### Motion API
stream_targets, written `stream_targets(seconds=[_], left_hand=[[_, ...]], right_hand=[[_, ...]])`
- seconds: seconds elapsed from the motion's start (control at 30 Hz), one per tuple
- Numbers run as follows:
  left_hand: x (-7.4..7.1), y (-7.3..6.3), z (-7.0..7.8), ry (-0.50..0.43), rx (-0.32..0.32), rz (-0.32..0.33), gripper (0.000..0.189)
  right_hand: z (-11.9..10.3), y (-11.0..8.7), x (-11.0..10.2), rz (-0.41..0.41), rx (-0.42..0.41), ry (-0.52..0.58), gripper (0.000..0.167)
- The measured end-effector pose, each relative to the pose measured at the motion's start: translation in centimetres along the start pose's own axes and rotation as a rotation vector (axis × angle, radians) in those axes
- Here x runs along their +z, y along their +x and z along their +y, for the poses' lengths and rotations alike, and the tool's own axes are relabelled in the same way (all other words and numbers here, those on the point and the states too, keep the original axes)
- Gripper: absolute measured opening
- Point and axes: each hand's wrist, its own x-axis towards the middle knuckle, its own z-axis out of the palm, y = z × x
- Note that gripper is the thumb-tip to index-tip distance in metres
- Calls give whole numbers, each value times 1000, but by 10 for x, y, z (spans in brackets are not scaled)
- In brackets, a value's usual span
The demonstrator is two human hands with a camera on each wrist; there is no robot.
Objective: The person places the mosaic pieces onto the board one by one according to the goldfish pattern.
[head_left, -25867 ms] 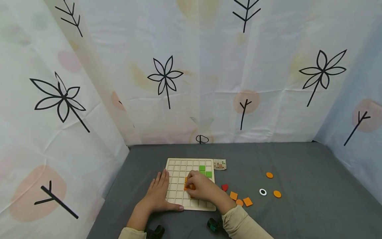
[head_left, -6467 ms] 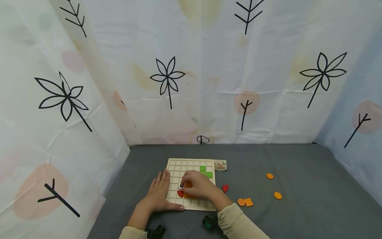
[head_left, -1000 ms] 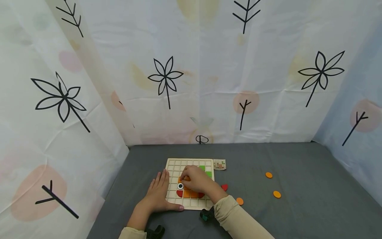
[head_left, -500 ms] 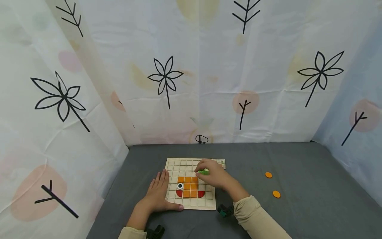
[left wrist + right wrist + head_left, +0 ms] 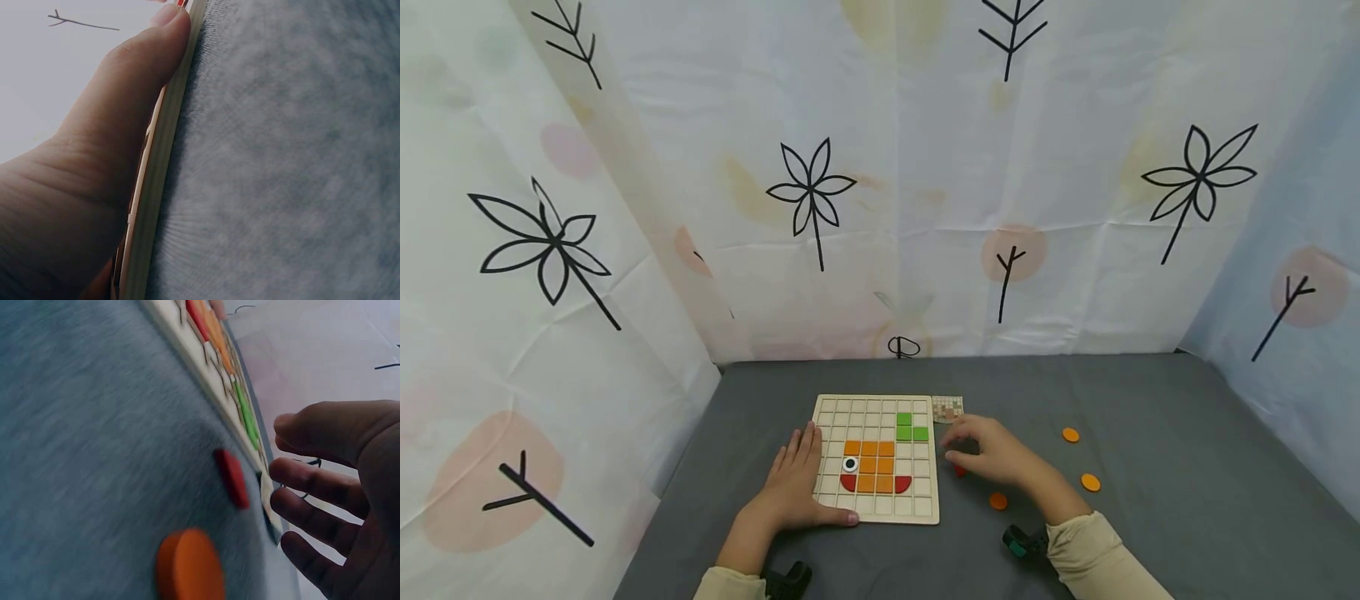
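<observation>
A wooden grid board (image 5: 835, 500) lies on the grey cloth. My left hand (image 5: 796, 487) rests flat along its left side, thumb at the near edge; that thumb (image 5: 134, 69) presses against the board's side in the left wrist view. On the board sit several orange squares (image 5: 868, 465), a white ring with a black centre (image 5: 850, 464), two red rounded pieces (image 5: 903, 484) and green squares (image 5: 904, 419). My right hand (image 5: 992, 450) hovers just right of the board, fingers spread and holding nothing, above a loose red piece (image 5: 232, 479).
A small patterned card (image 5: 947, 408) touches the board's upper right edge. One orange disc (image 5: 997, 501) lies near the right wrist, and two more orange discs (image 5: 1091, 482) lie farther right. A printed curtain (image 5: 895, 250) stands behind and at the sides of the cloth.
My right hand has moved right, off the board, from beside the green squares. Over the longer span, orange squares, the ring and red pieces went onto the board. My left hand stayed put.
</observation>
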Motion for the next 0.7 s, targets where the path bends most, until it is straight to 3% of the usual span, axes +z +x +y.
stream_targets(seconds=[0.33,0.7], left_hand=[[-2,1,0,3,-4,-4,160],[1,1,0,4,-15,-10,161]], right_hand=[[5,-14,-5,-111,4,25,16],[3,-17,-5,-122,22,1,31]])
